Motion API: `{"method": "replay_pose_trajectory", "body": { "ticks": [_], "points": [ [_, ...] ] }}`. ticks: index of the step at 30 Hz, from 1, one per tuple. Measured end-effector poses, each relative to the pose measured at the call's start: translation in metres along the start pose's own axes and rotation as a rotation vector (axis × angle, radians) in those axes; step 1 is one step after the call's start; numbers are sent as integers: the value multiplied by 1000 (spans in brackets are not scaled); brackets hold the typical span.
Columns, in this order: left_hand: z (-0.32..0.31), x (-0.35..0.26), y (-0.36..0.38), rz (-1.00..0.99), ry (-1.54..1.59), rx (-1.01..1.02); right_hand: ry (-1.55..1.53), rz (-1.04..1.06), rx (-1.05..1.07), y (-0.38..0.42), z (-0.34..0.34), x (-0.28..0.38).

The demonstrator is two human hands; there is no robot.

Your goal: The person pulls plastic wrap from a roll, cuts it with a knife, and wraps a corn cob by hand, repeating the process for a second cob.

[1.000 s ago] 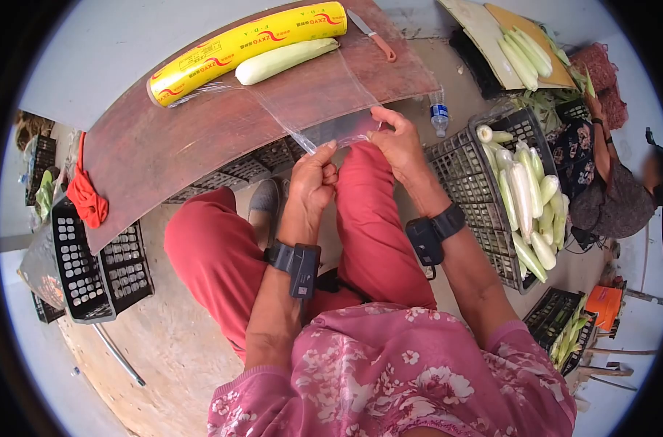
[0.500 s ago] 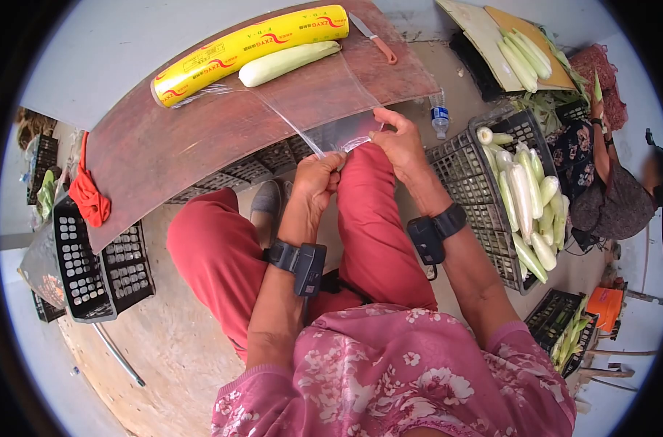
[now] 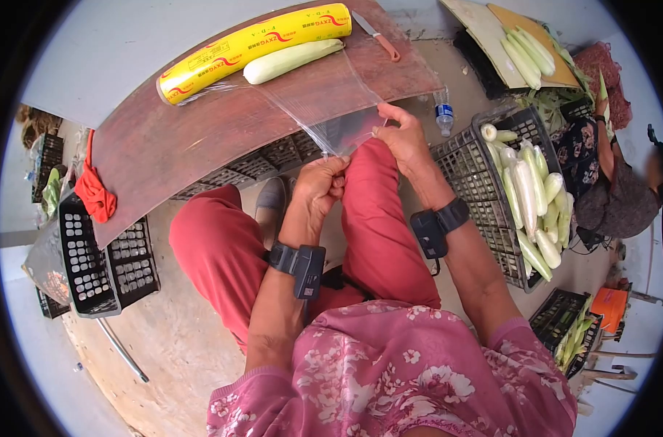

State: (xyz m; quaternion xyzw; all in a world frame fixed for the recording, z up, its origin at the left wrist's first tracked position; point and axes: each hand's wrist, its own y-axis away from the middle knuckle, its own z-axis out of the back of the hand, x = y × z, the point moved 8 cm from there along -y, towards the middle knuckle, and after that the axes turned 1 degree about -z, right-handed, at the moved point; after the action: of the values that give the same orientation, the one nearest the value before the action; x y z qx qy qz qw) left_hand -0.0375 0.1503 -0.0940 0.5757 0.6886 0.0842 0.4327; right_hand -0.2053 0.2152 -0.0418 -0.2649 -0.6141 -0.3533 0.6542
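Two bare hands pinch the near edge of a clear sheet of plastic cling film (image 3: 324, 102), drawn off a long yellow roll of wrap (image 3: 255, 42) that lies along the far edge of the reddish-brown board table (image 3: 171, 146). The left hand (image 3: 318, 188) is closed on the film's left corner, the right hand (image 3: 403, 138) closed on its right corner, just past the table's near edge, above the red-trousered knees. One pale husked corn cob (image 3: 291, 60) lies on the film, touching the roll. A small knife (image 3: 375, 33) rests near the far right corner. A black plastic crate of cobs (image 3: 524, 193) stands at the right. Uneven pulling could probably tear or bunch the thin film, and a hard tug might drag the loose roll and cob toward the near edge.
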Motion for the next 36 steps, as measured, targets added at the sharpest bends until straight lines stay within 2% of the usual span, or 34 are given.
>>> {"method": "replay_pose_trajectory", "body": {
  "ticks": [9, 12, 15, 18, 19, 22, 25, 28, 36],
  "points": [
    [5, 4, 7, -38, 18, -79, -153, -99, 24, 6, 4, 17],
    [-3, -8, -4, -146, 93, 48, -209, -121, 55, 8, 0, 17],
    [-14, -19, -14, -150, 163, 36, -231, -157, 89, 11, 0, 18],
    [-24, -23, -27, -73, 463, 50, -239, -175, 112, 12, -1, 20],
    [-30, -26, -31, -69, 527, 117, -241, -177, 118, 11, -2, 20],
    [-41, -28, -37, -22, 568, 173, -237, -177, 117, 10, -2, 24],
    [-42, -27, -44, -47, 595, 124, -238, -169, 121, 8, 0, 23],
    [-36, -24, -53, -49, 555, 228, -258, -167, 106, 7, 1, 23],
    [35, 7, -30, -170, 448, -111, -110, -129, 26, 7, 0, -4]
  ]
}}
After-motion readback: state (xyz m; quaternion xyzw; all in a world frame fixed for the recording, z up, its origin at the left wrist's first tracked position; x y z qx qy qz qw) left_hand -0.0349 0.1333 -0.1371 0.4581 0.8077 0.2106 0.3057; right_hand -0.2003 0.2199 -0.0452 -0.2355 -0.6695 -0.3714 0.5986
